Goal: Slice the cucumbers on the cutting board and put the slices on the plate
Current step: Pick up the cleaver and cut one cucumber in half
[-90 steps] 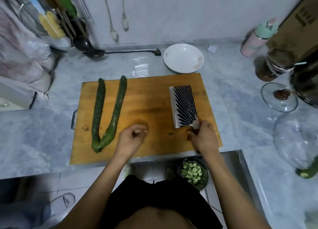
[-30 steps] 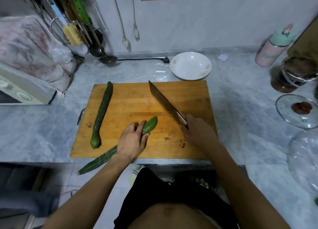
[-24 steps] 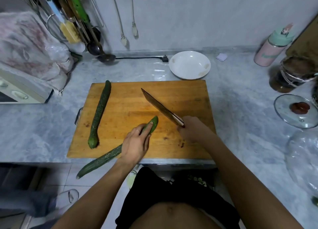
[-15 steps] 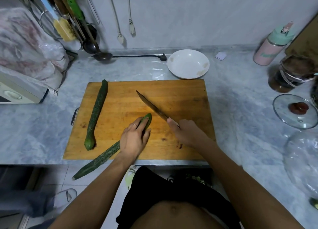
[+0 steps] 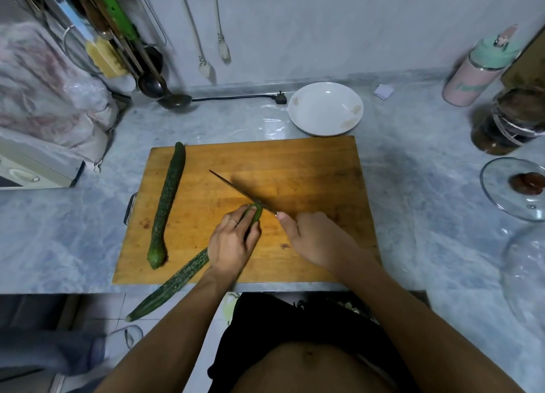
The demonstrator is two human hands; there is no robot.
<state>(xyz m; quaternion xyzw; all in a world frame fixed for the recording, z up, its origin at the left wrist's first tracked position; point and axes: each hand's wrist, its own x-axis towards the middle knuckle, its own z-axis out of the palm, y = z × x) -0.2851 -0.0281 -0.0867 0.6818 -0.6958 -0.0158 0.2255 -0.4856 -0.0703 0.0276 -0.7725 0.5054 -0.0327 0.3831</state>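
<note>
Cucumber (image 5: 177, 277) tip beyond left fingers (image 5: 236, 220) (curled over it), knife (image 5: 236, 189) alongside

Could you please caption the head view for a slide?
Left hand steadies a cucumber; knife meets its tip.

Matt wooden cutting board (image 5: 295, 168), glossy marbled counter (image 5: 413, 186).

The person wears no shirt, and both arms are bare with no sleeves. On one finger of the left hand (image 5: 233, 245) there is a thin ring (image 5: 233, 221). Low at the waist I see black shorts (image 5: 295, 322). The right hand (image 5: 317, 239) has nothing on it.
</note>
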